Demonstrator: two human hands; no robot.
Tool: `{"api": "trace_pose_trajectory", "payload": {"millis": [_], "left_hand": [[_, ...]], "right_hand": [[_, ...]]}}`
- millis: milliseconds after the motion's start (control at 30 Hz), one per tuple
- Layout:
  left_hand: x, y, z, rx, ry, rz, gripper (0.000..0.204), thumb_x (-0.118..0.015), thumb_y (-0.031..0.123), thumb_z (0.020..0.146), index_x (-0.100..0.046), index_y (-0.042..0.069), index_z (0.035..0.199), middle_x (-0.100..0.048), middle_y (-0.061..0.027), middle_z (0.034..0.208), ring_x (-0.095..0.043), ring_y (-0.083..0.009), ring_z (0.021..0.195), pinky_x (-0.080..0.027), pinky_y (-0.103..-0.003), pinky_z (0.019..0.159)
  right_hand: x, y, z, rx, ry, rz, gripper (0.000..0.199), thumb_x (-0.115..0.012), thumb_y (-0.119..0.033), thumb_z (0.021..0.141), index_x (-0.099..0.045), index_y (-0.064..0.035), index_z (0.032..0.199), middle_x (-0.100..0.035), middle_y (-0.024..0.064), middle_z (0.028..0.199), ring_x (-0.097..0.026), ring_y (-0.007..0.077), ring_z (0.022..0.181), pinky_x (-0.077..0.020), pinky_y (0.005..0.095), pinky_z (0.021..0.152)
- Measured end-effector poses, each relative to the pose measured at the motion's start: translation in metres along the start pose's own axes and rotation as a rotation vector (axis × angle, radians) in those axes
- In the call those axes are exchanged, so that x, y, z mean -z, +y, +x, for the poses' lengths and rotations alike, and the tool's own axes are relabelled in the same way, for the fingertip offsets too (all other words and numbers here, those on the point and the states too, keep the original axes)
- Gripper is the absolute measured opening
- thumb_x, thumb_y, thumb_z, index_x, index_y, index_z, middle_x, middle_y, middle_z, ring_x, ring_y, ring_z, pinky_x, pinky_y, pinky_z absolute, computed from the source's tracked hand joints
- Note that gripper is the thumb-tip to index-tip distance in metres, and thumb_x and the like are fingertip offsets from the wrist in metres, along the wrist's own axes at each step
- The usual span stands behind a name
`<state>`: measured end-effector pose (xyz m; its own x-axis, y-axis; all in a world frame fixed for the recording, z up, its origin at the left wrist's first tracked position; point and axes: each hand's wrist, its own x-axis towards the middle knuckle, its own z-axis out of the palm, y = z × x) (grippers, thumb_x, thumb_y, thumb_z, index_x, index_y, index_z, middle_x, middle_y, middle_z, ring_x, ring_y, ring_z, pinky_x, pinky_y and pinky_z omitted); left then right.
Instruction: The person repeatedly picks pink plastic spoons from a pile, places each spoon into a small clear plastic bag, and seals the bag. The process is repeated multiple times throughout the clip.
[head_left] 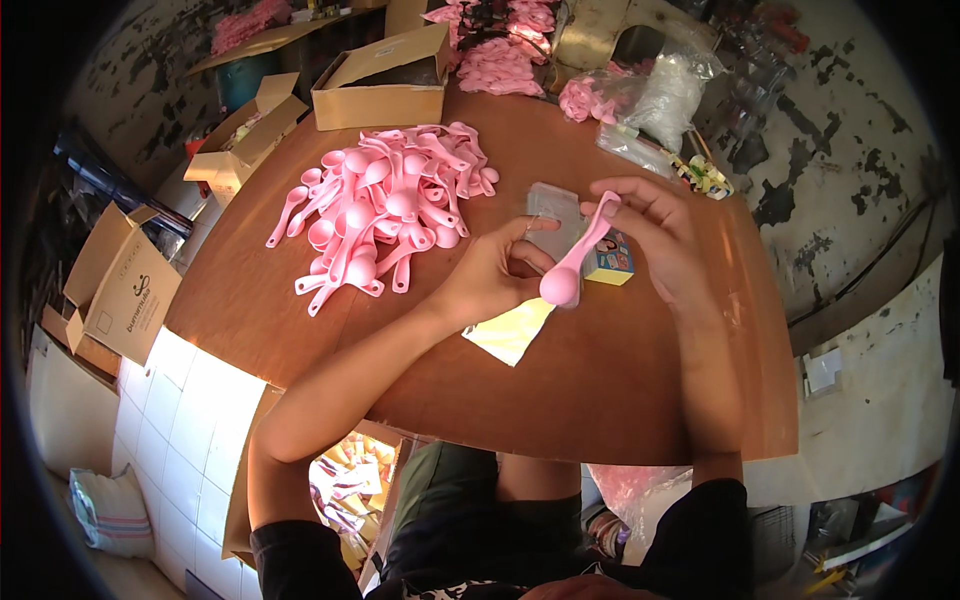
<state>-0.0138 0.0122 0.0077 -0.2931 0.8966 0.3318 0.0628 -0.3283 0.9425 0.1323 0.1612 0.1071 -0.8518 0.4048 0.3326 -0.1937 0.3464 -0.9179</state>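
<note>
A pink measuring spoon is held at a slant above the table. My right hand pinches the end of its handle between thumb and fingers. At the lower end, the curled fingers and thumb of my left hand close against the round bowl; part of their grip is hidden. Under my left hand lies a pale yellow packet or sheet. Behind the spoon is a clear plastic container, partly covered by my fingers. A small yellow and blue box stands beside my right hand.
A large heap of pink spoons covers the left of the brown table. Cardboard boxes stand at the back left. More pink items and clear plastic bags sit along the far edge. An open carton of packets is below the near edge.
</note>
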Motion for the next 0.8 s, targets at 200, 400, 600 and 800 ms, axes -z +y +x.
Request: {"api": "trace_pose_trajectory", "payload": {"millis": [200,400,600,800], "left_hand": [[-0.004,-0.004,-0.003,-0.078,-0.013,0.018,0.054,-0.074,0.001,0.083,-0.05,0.0,0.132,-0.073,-0.0087,0.093,-0.066,-0.0094,0.083,-0.054,-0.026,0.074],[0.0,0.001,-0.004,0.061,0.028,-0.001,0.017,-0.068,0.006,0.091,-0.068,-0.003,0.105,-0.072,-0.005,0.091,-0.065,-0.007,0.081,-0.053,-0.025,0.072],[-0.001,0.001,-0.006,0.024,0.018,0.035,0.016,-0.068,0.008,0.092,-0.07,-0.003,0.103,-0.071,-0.003,0.09,-0.063,-0.0052,0.08,-0.053,-0.023,0.071],[-0.005,0.0,-0.007,0.009,0.023,0.057,0.016,-0.069,0.01,0.092,-0.071,-0.003,0.101,-0.071,-0.0023,0.089,-0.062,-0.0046,0.08,-0.052,-0.022,0.071]], "right_hand": [[-0.002,0.006,0.001,-0.029,-0.049,0.043,0.024,-0.062,-0.01,0.094,-0.065,0.0017,0.115,-0.07,0.0056,0.095,-0.065,0.0093,0.086,-0.0528,0.0243,0.077],[0.002,0.007,0.003,-0.026,0.042,0.038,0.026,-0.063,-0.009,0.093,-0.064,0.0027,0.116,-0.07,0.005,0.091,-0.065,0.0086,0.082,-0.0523,0.0236,0.074],[0.008,0.0,0.006,0.326,0.454,-0.105,0.019,-0.064,-0.005,0.093,-0.059,0.0017,0.109,-0.071,0.0067,0.086,-0.064,0.008,0.08,-0.0484,0.0223,0.075],[0.01,-0.004,0.004,0.271,0.367,-0.132,0.017,-0.064,-0.002,0.091,-0.06,0.0015,0.107,-0.07,0.0054,0.083,-0.063,0.0068,0.078,-0.0476,0.0211,0.072]]}}
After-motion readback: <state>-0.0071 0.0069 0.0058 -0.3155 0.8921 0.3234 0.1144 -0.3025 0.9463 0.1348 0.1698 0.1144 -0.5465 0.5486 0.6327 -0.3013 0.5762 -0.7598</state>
